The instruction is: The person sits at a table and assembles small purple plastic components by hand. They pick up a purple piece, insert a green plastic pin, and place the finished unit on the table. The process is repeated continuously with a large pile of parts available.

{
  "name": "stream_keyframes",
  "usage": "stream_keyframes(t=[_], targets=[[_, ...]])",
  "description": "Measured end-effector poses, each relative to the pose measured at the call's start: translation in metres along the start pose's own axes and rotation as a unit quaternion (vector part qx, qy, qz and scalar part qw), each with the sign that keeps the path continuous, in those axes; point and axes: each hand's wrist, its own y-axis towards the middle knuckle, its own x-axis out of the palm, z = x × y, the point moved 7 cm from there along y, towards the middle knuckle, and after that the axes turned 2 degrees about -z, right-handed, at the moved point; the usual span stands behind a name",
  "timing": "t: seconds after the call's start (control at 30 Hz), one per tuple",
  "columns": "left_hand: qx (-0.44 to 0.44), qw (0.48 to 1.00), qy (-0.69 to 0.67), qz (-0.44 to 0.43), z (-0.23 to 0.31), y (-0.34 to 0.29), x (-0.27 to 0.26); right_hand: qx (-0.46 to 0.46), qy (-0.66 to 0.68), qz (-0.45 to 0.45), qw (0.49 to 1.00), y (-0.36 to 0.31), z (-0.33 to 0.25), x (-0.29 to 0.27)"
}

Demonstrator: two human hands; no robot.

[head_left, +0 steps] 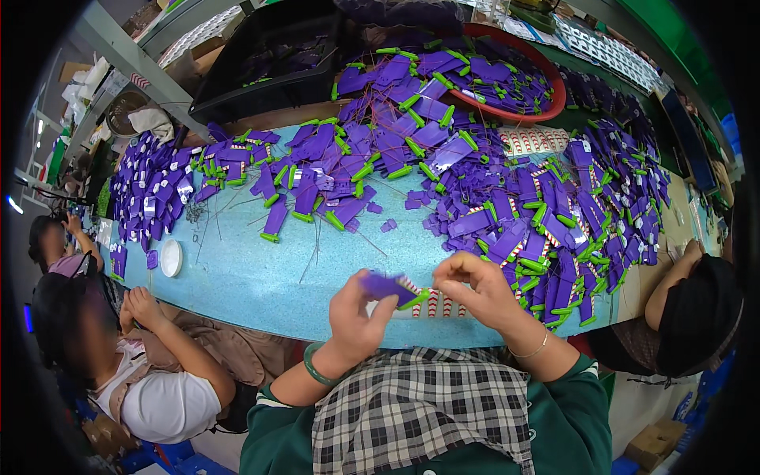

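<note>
My left hand [356, 317] grips a flat purple plastic piece [384, 285] with a bright green end, held just above the table's near edge. A red-and-white striped strip [409, 285] runs along that piece beside the green end. My right hand [479, 289] is closed in a pinch close to the green end, its thumb and forefinger pressed together. What sits between those fingertips is too small to make out. Below and between my hands lies a sheet of red-and-white striped stickers [447, 306], partly covered by my right hand.
Heaps of purple-and-green pieces [546, 237] cover the right and far table [261, 253]. A red basin [554, 99] and black crate [214, 103] hold more. A white round lid or dish [171, 258] lies left. Co-workers sit at left [166, 388] and right [689, 317].
</note>
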Motion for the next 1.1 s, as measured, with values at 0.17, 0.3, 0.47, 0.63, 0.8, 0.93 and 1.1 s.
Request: stream_keyframes(t=[0.17,0.3,0.47,0.63,0.8,0.93,1.1], targets=[[-0.276,0.926,-0.246,-0.072,-0.027,0.006,0.016,0.069,0.114,-0.092,0.987,0.002,0.005,0.015],[-0.280,0.924,-0.235,-0.111,-0.025,0.005,0.019,0.098,0.122,-0.137,0.978,0.003,0.005,0.015],[-0.288,0.912,-0.235,-0.171,-0.022,0.006,0.028,0.104,0.133,-0.155,0.973,0.000,0.014,0.015],[-0.279,0.916,-0.222,-0.183,-0.013,0.014,0.035,0.171,0.190,-0.180,0.950,-0.001,0.016,0.016],[-0.292,0.916,-0.185,-0.203,-0.014,0.019,0.047,0.176,0.206,-0.131,0.954,-0.003,0.018,0.019],[-0.317,0.897,-0.238,-0.194,-0.024,0.027,0.067,0.131,0.242,-0.028,0.961,-0.001,0.012,0.007],[-0.124,0.971,0.067,-0.192,-0.036,0.089,0.064,-0.020,0.293,0.252,0.922,-0.006,0.012,-0.055]])
